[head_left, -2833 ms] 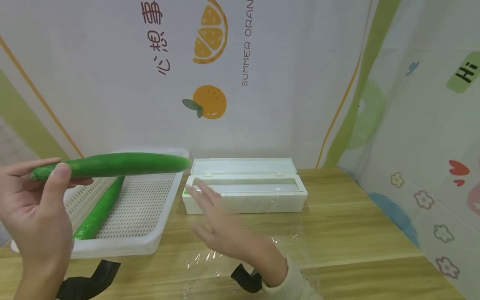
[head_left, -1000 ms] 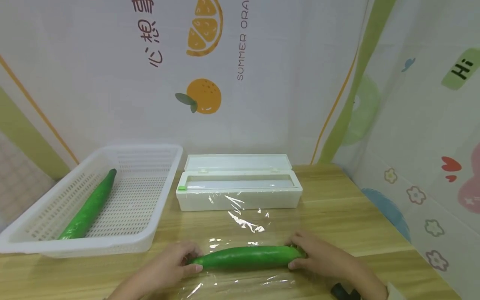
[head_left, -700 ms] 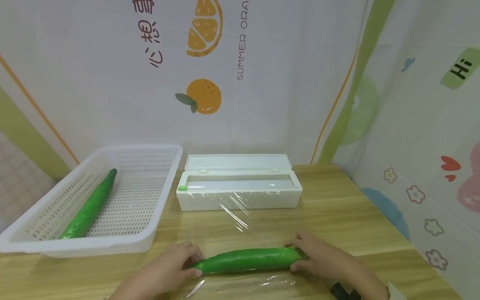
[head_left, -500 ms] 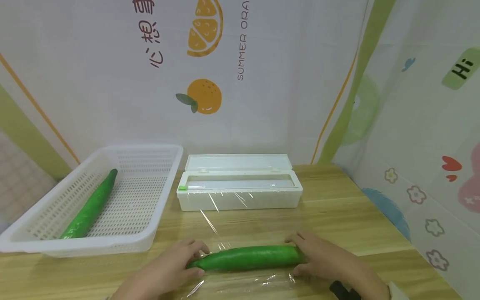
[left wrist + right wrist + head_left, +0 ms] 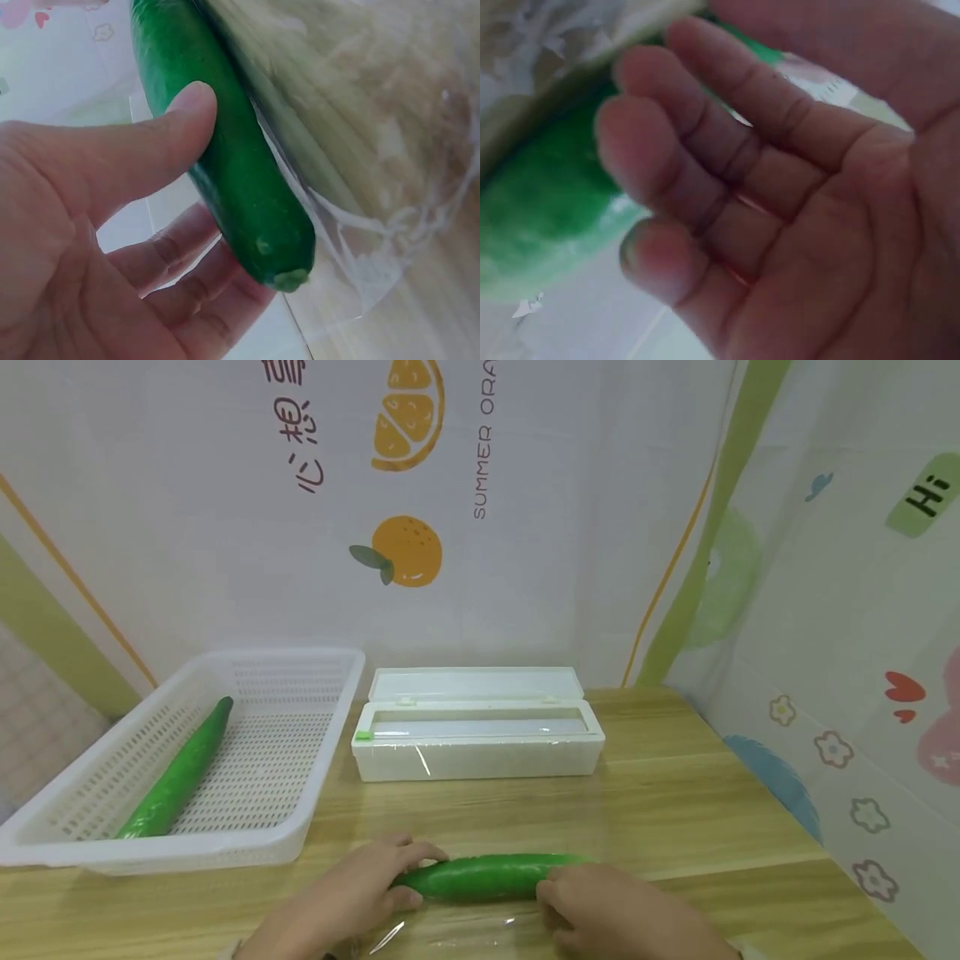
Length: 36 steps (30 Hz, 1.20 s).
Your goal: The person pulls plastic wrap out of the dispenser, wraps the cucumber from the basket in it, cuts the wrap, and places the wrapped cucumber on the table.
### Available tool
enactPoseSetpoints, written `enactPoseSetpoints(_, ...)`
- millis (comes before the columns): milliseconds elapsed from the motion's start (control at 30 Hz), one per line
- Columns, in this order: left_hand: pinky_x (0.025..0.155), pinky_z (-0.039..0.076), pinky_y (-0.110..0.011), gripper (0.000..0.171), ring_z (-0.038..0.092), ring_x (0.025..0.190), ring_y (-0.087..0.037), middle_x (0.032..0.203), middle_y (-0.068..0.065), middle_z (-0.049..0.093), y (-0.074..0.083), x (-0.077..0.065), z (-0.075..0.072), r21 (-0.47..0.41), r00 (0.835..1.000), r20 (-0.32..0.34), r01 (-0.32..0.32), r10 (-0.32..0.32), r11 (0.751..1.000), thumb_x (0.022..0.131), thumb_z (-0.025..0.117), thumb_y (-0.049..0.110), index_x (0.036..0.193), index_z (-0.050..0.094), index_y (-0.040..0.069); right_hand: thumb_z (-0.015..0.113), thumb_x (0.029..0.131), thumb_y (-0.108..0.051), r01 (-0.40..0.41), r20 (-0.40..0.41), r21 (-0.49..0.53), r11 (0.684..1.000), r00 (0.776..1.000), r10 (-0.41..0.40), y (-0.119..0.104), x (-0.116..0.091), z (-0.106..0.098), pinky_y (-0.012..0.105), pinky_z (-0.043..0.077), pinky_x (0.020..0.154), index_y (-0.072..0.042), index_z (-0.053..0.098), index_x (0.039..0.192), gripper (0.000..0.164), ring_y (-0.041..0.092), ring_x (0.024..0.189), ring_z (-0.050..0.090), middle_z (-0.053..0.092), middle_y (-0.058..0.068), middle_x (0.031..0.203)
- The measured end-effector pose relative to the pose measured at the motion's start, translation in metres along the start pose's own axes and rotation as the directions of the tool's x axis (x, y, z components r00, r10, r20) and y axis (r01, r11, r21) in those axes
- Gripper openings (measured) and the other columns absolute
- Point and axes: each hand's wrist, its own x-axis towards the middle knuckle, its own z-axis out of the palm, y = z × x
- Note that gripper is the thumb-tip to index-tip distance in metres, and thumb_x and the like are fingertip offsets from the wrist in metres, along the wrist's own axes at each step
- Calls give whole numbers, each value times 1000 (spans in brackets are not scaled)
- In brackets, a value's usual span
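Note:
A green cucumber [image 5: 483,877] lies crosswise on clear plastic wrap [image 5: 472,931] near the front of the table. My left hand [image 5: 367,885] grips its left end. In the left wrist view, the thumb [image 5: 191,112] lies along one side of the cucumber [image 5: 247,187] and the other fingers are behind it. My right hand [image 5: 600,910] is at the near side of the right half. The right wrist view shows its fingers [image 5: 634,146] loosely bent over a bare palm, close to the blurred cucumber [image 5: 547,202]; whether they touch it or the film is unclear.
Behind the cucumber stands a white wrap dispenser [image 5: 480,760], lid raised, with a small green slider [image 5: 363,736] at its left. To the left is a white perforated basket [image 5: 292,760] holding another cucumber [image 5: 180,772]. A printed curtain [image 5: 510,610] hangs behind the table.
The cucumber went from raised in my left hand to lying on the wrap. Both hands then held its ends; now my right hand has shifted left and nearer, off the right tip.

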Motion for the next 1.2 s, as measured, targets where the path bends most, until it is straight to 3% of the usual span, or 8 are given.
enactPoseSetpoints(300, 76, 52, -33, 42, 56, 92, -10, 104, 5, 57, -1, -1, -2, -15, 999, 31, -5, 5, 1000, 82, 68, 20, 121, 57, 25, 66, 78, -11, 5, 1, -145, 989, 1000, -5, 0, 8, 19, 19, 33, 43, -16, 54, 66, 18, 5, 47, 35, 43, -9, 53)
enactPoseSetpoints(600, 80, 52, -35, 43, 56, 94, -10, 106, 7, 54, -2, -2, -3, -27, 998, 56, -6, 8, 1000, 83, 67, 19, 124, 55, 26, 60, 81, -10, 13, -91, -25, 1000, 996, -15, 5, 1, 8, 16, 31, 44, -21, 49, 65, 22, 0, 50, 29, 38, -14, 56)
enactPoseSetpoints(767, 83, 51, -34, 42, 56, 98, -12, 109, 7, 56, 1, -2, -5, -58, 998, 57, -5, 8, 998, 86, 65, 20, 125, 50, 20, 64, 80, -13, 141, -190, -101, 985, 969, -158, 15, 3, -2, 12, 37, 56, -19, 56, 70, 14, -1, 64, 35, 41, -14, 74)
enactPoseSetpoints(867, 79, 50, -28, 32, 52, 94, -8, 106, 11, 52, 6, -2, -4, -53, 998, 40, -39, 41, 998, 88, 61, 34, 114, 48, 20, 65, 80, -14, 206, -238, -130, 970, 943, -232, 21, 5, -3, 12, 40, 66, -22, 55, 71, 16, 1, 76, 37, 43, -12, 87)
enactPoseSetpoints(967, 72, 47, -25, 37, 47, 89, -8, 104, 9, 48, 13, -2, 1, 111, 993, 2, -121, 121, 986, 83, 60, 52, 98, 47, 21, 64, 82, -14, 228, -256, -131, 965, 932, -255, 25, 6, -3, 15, 43, 72, -23, 55, 72, 16, 3, 84, 39, 46, -10, 95)
enactPoseSetpoints(1033, 66, 45, -25, 45, 46, 86, -10, 104, 5, 48, 19, -2, 5, 283, 989, -7, -137, 144, 949, 77, 65, 57, 94, 48, 19, 63, 82, -13, 228, -264, -115, 967, 931, -251, 26, 6, -2, 16, 45, 74, -22, 54, 73, 15, 4, 87, 42, 48, -9, 98)
enactPoseSetpoints(1133, 59, 43, -25, 38, 48, 80, -14, 101, 0, 51, 26, -2, 11, 487, 991, -21, -104, 130, 867, 74, 72, 44, 90, 56, 13, 62, 83, -12, 220, -265, -82, 972, 935, -234, 27, 5, -3, 17, 46, 75, -20, 53, 75, 15, 4, 88, 44, 48, -7, 100)
enactPoseSetpoints(1200, 57, 44, -24, 28, 49, 76, -14, 95, 0, 52, 29, -2, 13, 541, 993, -38, -70, 108, 838, 73, 73, 28, 91, 61, 10, 62, 84, -11, 217, -265, -63, 974, 937, -226, 28, 5, -3, 16, 46, 74, -20, 53, 75, 15, 4, 88, 44, 47, -7, 100)
